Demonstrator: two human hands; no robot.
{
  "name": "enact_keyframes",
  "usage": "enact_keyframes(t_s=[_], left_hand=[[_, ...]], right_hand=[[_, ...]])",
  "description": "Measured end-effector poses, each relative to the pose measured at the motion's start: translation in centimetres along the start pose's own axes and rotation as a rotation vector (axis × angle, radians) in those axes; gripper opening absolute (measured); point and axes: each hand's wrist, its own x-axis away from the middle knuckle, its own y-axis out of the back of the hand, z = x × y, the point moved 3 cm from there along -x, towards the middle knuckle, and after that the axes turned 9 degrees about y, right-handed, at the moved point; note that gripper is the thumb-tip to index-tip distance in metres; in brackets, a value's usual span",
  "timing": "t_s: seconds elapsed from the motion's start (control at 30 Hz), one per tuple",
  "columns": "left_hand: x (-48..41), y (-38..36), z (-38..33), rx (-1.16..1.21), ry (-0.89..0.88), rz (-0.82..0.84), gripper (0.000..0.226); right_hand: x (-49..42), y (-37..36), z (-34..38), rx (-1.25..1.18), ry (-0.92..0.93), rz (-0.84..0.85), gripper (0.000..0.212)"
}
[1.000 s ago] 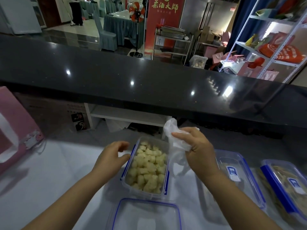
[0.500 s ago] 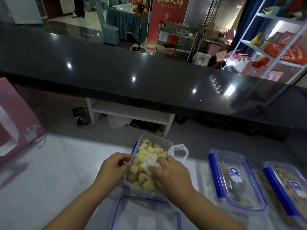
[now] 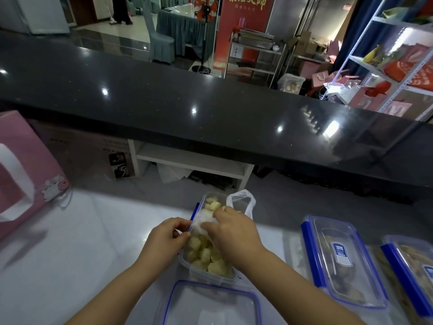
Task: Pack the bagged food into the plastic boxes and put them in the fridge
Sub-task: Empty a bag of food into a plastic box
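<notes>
Left grip (image 3: 164, 240) grasps the left rim of the open box (image 3: 199, 274) of pale food pieces (image 3: 206, 254); right grip (image 3: 232, 233) clutches the crumpled bag (image 3: 203, 220) over them.

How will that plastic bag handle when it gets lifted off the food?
Likely floppy: the plastic bag crumples under the right hand, its handle loop flopping outside the open box. Probably very light. It looks thin and translucent, so it may cling to the food cubes.

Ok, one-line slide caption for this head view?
Right hand holds a crumpled plastic bag on food chunks in an open box; left hand pinches its rim.
</notes>
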Motion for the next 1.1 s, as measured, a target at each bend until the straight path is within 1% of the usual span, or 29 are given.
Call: enact_keyframes(t_s=[0.07,0.13,0.2,0.37,0.47,0.57,0.63,0.83,0.93,1.0,1.03,1.1], left_hand=[[-0.1,-0.1,0.0,-0.024,0.007,-0.001,0.025],[-0.2,-0.1,0.0,-0.043,0.010,0.002,0.025],[-0.3,0.0,-0.2,-0.050,0.010,-0.005,0.024],[-0.1,0.1,-0.3,-0.082,0.014,-0.022,0.025],[0.3,0.0,-0.2,-0.080,0.026,-0.024,0.023],[0.3,-0.1,-0.5,-0.068,0.020,-0.025,0.024],[0.3,0.0,-0.7,-0.073,0.010,-0.030,0.025],[0.5,0.0,-0.8,-0.113,-0.008,-0.039,0.022],[1.0,-0.5,-0.7,-0.122,-0.004,-0.044,0.018],[1.2,-0.8,-0.7,-0.118,-0.009,-0.059,0.016],[1.3,-0.9,-0.8,-0.123,-0.016,-0.066,0.016],[1.2,-0.8,-1.3,-0.145,-0.028,-0.067,0.017]], right_hand=[[-0.4,-0.4,-0.4,0.017,-0.042,0.028,0.029],[-0.5,-0.3,-1.3,-0.008,-0.085,0.001,0.024],[-0.7,-0.2,-2.5,-0.045,-0.121,-0.013,0.031],[-1.1,0.8,-5.4,-0.183,-0.279,-0.130,0.030],[0.3,-0.7,-6.4,-0.182,-0.344,-0.032,0.031],[1.6,-2.1,-5.9,-0.214,-0.325,0.035,0.030],[2.1,-1.7,-5.7,-0.244,-0.318,0.003,0.030],[4.9,2.4,-3.0,-0.298,-0.285,-0.174,0.028],[7.2,2.1,-0.5,-0.323,-0.201,-0.172,0.029],[8.1,1.1,1.0,-0.313,-0.136,-0.134,0.027],[8.2,0.4,1.2,-0.286,-0.118,-0.099,0.025],[8.0,-0.5,0.7,-0.225,-0.130,-0.136,0.021]])
